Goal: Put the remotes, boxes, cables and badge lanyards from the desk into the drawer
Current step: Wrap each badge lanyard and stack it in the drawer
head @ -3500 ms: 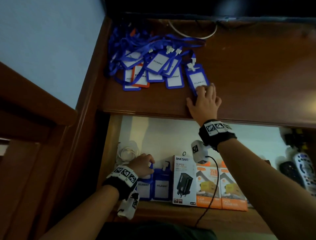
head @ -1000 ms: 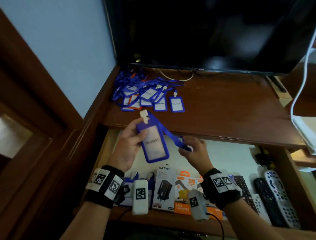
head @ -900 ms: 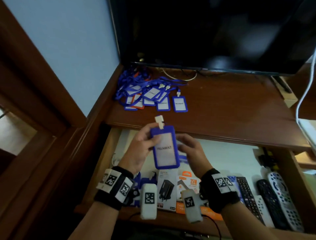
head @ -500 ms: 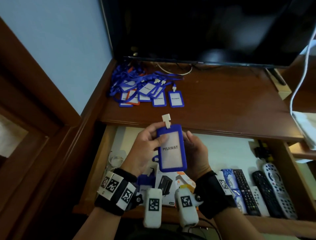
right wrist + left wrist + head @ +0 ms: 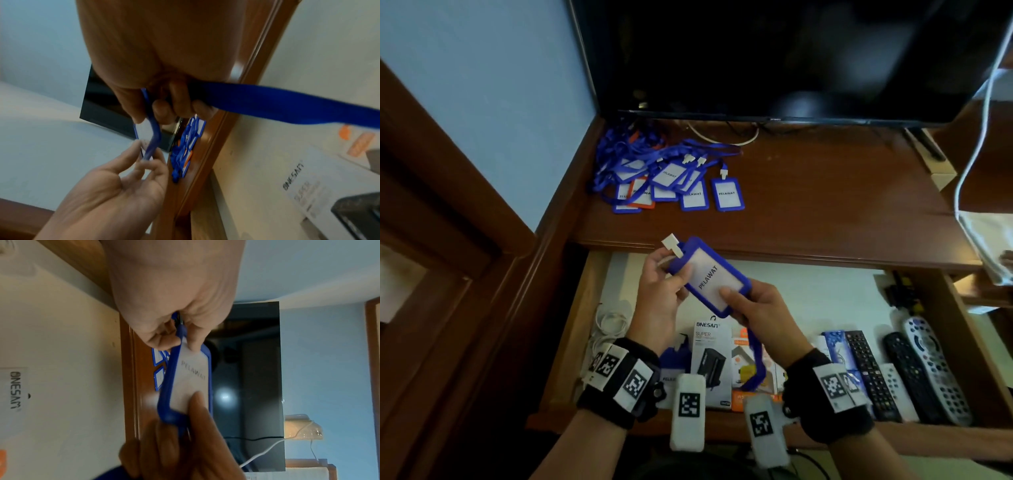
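Both hands hold one blue plastic badge holder (image 5: 710, 277) with a white card that reads PELAWAT, tilted in the air above the open wooden drawer (image 5: 571, 329). Thumb and fingers of the left hand (image 5: 661, 291) pinch its upper end, just beside the white clip (image 5: 673, 244). The right hand (image 5: 755, 310) grips the lower end, with the thumb pressed on the card face and the other fingers curled behind, so they are hidden in the head view. A blue fabric lanyard strap (image 5: 756, 363) hangs from under the right hand down toward the boxes; where it joins the holder I cannot see. In the right wrist view the strap (image 5: 277, 105) is blurred and runs out of the picture, and the holder shows only as a thin edge.

Below the grip, in the drawer, stand a white box with a black charger picture (image 5: 711, 363) and orange boxes (image 5: 744, 363), partly covered by the wrists. To the right of them lie several remotes (image 5: 924, 370), dark and pale; a white cable coil (image 5: 611, 322) lies at the left. A blue badge (image 5: 671, 373) beside the white box is half hidden by the left wrist.

Beyond the grip, on the brown wooden desk (image 5: 825, 205), a pile of blue badge lanyards (image 5: 664, 174) rests near the wall, under a black screen (image 5: 774, 58)
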`<state>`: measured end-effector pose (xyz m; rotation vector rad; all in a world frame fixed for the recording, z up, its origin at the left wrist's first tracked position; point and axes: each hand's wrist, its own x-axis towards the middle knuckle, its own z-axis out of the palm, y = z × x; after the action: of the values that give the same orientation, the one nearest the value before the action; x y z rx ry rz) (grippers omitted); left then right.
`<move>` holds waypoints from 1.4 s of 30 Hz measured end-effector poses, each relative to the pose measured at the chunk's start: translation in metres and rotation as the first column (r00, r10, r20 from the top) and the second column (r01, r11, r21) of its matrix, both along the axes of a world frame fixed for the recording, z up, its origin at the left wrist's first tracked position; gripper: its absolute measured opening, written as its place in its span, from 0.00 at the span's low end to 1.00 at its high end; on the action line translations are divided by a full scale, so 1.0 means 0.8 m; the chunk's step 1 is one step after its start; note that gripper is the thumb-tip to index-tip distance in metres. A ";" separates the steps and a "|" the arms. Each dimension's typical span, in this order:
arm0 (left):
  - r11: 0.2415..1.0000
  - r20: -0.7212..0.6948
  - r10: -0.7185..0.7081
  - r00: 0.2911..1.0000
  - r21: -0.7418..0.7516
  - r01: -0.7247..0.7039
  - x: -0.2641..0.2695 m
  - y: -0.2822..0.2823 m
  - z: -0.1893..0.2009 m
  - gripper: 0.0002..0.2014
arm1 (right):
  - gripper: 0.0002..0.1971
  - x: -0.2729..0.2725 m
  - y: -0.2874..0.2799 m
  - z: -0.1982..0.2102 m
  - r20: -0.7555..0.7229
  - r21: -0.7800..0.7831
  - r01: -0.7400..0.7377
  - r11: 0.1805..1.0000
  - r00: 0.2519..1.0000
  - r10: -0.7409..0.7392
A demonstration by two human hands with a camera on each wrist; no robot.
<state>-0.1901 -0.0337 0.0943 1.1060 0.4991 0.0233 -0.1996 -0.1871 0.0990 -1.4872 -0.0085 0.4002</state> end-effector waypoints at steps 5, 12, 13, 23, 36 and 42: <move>0.968 -0.055 -0.240 0.969 0.060 0.244 0.008 0.028 0.002 0.35 | 0.11 0.010 -0.032 0.032 -0.071 0.027 -0.143 0.989 0.987 0.145; 0.480 -0.261 -0.782 0.566 0.328 0.814 0.013 0.059 0.012 0.19 | 0.04 0.012 -0.054 0.028 -0.167 -0.074 -0.268 0.961 0.953 0.253; 0.417 -0.306 -0.793 0.526 0.356 0.836 0.013 0.059 0.015 0.15 | 0.04 0.012 -0.054 0.025 -0.160 -0.105 -0.275 0.956 0.953 0.257; 0.301 -0.454 -0.726 0.517 0.467 0.832 0.012 0.039 0.007 0.07 | 0.10 0.015 -0.049 -0.005 -0.114 -0.179 0.004 0.984 0.993 -0.025; 0.857 -0.186 -0.045 0.982 0.498 0.134 0.019 0.053 -0.016 0.03 | 0.13 0.014 -0.047 -0.029 -0.170 -0.192 -0.040 0.981 0.985 0.006; 0.757 -0.101 0.032 0.994 0.653 0.042 0.026 0.038 -0.028 0.08 | 0.14 0.019 -0.038 -0.018 -0.126 -0.241 -0.112 0.964 0.988 0.083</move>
<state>-0.1696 -0.0031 0.0723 1.8132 0.6038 0.1463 -0.1842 -0.2173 0.0845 -1.7124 0.0619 0.5837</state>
